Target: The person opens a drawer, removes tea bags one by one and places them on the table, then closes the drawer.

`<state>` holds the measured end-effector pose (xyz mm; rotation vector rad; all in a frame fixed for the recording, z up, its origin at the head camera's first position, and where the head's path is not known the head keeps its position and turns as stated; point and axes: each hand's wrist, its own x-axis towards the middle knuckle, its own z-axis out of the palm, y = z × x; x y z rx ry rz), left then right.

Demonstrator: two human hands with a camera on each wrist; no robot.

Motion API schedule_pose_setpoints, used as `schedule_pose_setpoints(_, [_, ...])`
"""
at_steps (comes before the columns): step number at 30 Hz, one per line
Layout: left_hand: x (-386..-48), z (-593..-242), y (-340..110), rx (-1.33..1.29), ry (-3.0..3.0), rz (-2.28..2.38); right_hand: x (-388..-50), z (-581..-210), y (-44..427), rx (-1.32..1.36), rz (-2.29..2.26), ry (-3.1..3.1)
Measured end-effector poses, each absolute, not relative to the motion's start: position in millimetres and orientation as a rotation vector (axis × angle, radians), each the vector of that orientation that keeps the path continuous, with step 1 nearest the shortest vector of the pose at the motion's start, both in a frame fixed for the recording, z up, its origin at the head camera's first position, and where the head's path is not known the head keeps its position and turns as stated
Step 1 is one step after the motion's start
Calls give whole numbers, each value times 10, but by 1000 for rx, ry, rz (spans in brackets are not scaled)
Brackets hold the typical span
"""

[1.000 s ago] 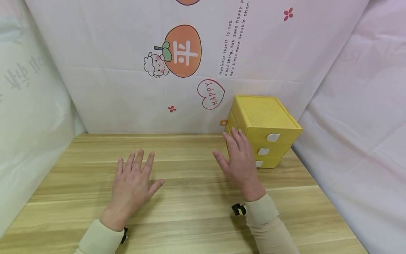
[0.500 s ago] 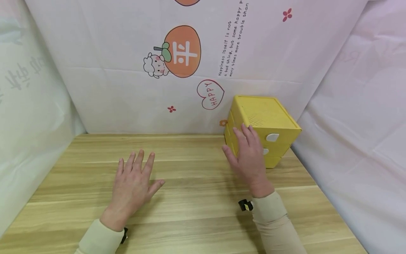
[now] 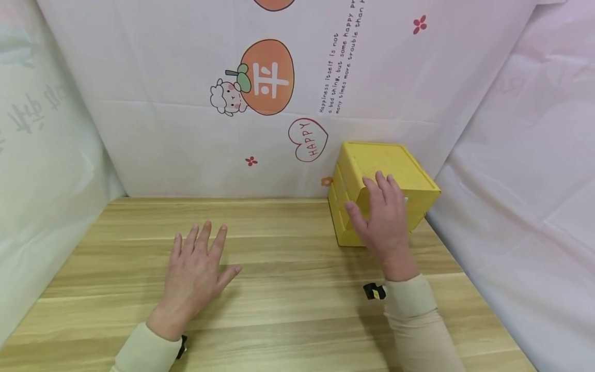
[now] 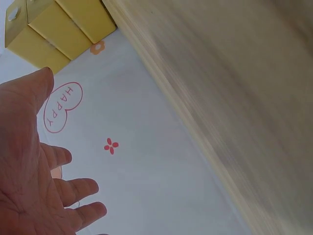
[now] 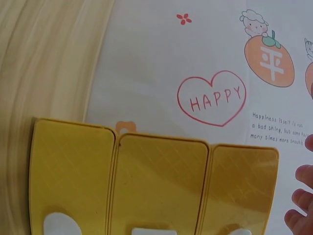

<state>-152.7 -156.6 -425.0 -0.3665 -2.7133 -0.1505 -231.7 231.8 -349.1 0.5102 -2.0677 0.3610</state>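
A yellow three-drawer box (image 3: 386,160) with white tab handles stands at the back right of the table. In the head view my right hand (image 3: 386,222) is in front of its drawer fronts, fingers spread and slightly bent, holding nothing. In the right wrist view the three drawer fronts (image 5: 156,181) fill the lower part, and a few fingertips (image 5: 303,198) show at the right edge, apart from the box. My left hand (image 3: 195,268) is over the left part of the table, fingers spread, holding nothing. The left wrist view shows its palm (image 4: 19,156).
The wood-grain table (image 3: 260,310) meets a white printed cloth (image 3: 176,144) along its back edge. More pale cloth hangs at the left (image 3: 51,155) and the right (image 3: 520,206). Black wrist cameras sit by both cuffs.
My right hand has moved rightward and slightly up, from the box's left corner to before its drawer fronts, covering the handles. The left hand stays in place.
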Motion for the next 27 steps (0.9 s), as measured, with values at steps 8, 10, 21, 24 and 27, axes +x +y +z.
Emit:
schedule_pose_setpoints(8, [-1527,-4251,-1568,-364,-2707,-158,-2356,-3376,2475,466,377,-2078])
schedule_pose_setpoints(10, [-1525,-4249,-1568,-363,-2712,-162,-2366,-3354,2515,449,383,-2088])
schedule_pose_setpoints(21, [-1519,-4252,-1558,-369,-2713,-151,-2460,-3231,2742,352,394,-2137])
schedule_pose_setpoints(24, [-1522,-4255,-1556,-373,-2705,-152,-2487,-3196,2807,325,411,-2153])
schedule_pose_setpoints(27, [-1525,-4259,-1554,-375,-2707,-153,-2525,-3174,2875,306,420,-2157])
